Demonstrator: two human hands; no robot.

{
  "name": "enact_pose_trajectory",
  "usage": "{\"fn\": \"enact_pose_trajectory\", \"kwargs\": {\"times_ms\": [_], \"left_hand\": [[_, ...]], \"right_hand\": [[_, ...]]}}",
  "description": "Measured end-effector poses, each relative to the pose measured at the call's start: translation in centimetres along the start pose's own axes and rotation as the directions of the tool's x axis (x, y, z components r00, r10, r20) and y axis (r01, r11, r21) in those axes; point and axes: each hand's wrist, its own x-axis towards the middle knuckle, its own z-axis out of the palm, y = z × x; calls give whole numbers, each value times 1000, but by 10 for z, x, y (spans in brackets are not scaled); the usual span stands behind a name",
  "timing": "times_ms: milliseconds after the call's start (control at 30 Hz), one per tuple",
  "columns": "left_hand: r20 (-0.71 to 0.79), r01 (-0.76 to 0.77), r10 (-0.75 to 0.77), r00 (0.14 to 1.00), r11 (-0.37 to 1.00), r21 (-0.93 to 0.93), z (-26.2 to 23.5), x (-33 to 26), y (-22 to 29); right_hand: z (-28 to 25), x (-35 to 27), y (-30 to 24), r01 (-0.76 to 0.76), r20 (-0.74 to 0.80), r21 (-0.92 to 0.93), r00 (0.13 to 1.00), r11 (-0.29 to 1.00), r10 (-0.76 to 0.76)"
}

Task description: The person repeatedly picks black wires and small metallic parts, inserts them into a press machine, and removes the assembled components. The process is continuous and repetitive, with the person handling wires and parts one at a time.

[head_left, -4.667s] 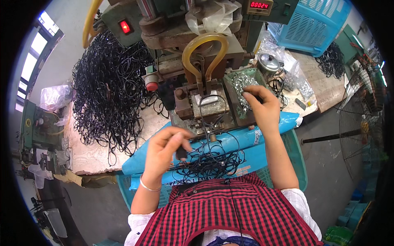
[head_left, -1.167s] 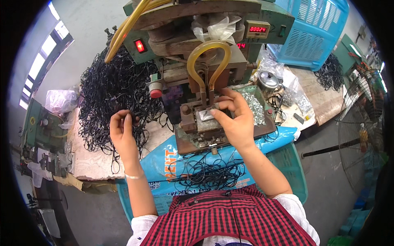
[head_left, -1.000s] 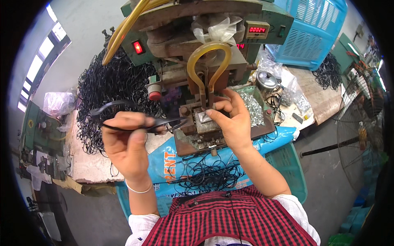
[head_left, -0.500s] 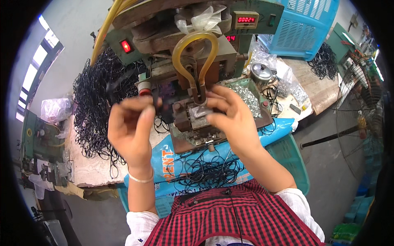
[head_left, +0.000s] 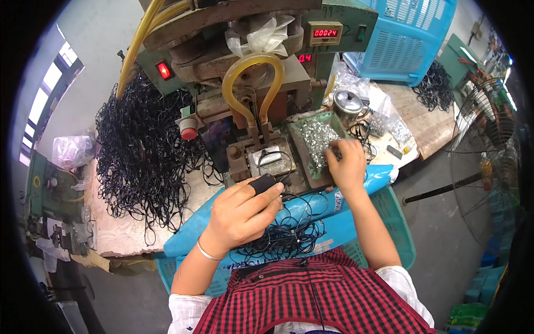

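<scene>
My left hand (head_left: 239,217) is closed in front of the press, its thumb and fingers pinching a thin black cord (head_left: 290,161). A short black piece (head_left: 262,183) covers or lies at its fingertips; I cannot tell which. The cord loops over the metal work plate (head_left: 285,163) of the green press (head_left: 303,80). Over a green tray (head_left: 311,171) to the right, my right hand (head_left: 350,165) has its fingertips drawn together at the small silver metal pieces (head_left: 320,136). Whatever those fingers pinch is too small to make out.
A large heap of black cords (head_left: 142,150) covers the table's left side. More cords (head_left: 283,236) lie on a blue bag (head_left: 194,222) before me. A yellow tube (head_left: 228,80) loops above the work plate. Beyond the tray stands a lidded metal pot (head_left: 347,103); a fan (head_left: 478,145) stands far right.
My left hand has come right and toward the front of the press with the cord. The right hand has left the work plate and moved right to the tray of metal pieces.
</scene>
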Motion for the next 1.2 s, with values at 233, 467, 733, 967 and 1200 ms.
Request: {"fn": "enact_pose_trajectory", "kwargs": {"times_ms": [233, 467, 733, 967, 1200], "left_hand": [[34, 46, -44, 998, 997, -70, -8, 2, -5], [-44, 73, -76, 996, 994, -79, 1, -14, 0], [-479, 753, -602, 639, 618, 227, -46, -63, -51], [-97, 843, -888, 450, 387, 373, 18, -109, -149], [-409, 911, -841, 353, 409, -55, -28, -115, -113]], "right_hand": [[14, 7, 0, -5, -23, 46, 1000, 999, 6], [23, 16, 2, 122, -95, 100, 989, 988, -113], [5, 12, -7, -10, -83, 236, 996, 972, 30], [10, 6, -5, -196, 27, 275, 980, 941, 197], [-48, 13, -54, -389, 276, 592, 921, 706, 276]]}}
